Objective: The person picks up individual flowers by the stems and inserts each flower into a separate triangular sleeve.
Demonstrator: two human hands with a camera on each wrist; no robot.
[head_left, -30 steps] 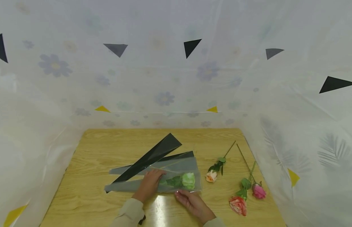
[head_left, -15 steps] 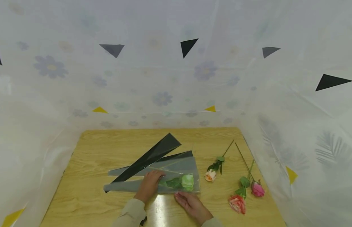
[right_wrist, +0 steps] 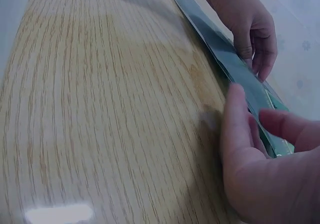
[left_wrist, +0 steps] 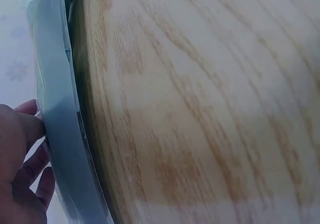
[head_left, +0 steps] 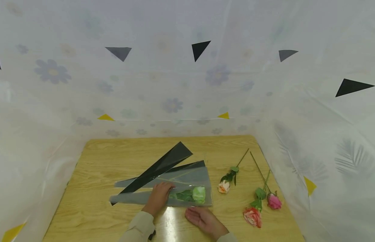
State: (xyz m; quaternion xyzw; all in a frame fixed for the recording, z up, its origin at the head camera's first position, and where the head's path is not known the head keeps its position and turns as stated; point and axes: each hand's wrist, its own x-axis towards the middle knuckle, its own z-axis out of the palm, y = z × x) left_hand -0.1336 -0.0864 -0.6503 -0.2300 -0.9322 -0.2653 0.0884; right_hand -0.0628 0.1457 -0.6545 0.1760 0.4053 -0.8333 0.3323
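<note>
On the table, a pale green rose [head_left: 199,195] lies inside a grey, see-through flower sleeve [head_left: 131,198]. My left hand [head_left: 159,198] rests across this sleeve over the rose's hidden stem. Its thumb and fingers curl down onto the film, as the right wrist view shows. Close to the near edge of the sleeve is my right hand [head_left: 205,222], palm turned inward. In the right wrist view its thumb and forefinger stand apart at the sleeve's edge. A second grey sleeve [head_left: 193,173] and a folded black sleeve [head_left: 163,164] lie behind, the black one crossing over.
Right of the sleeves lie a peach rose [head_left: 224,187], a coral rose [head_left: 252,217] and a magenta rose [head_left: 274,201], stems pointing away. Pale patterned sheeting [head_left: 175,84] walls in the wooden table [head_left: 93,168] at the back and sides.
My right fingertips have drawn slightly down from the near edge of the sleeve, where they pinched before. The left hand stays in place. The head view has shifted a little.
</note>
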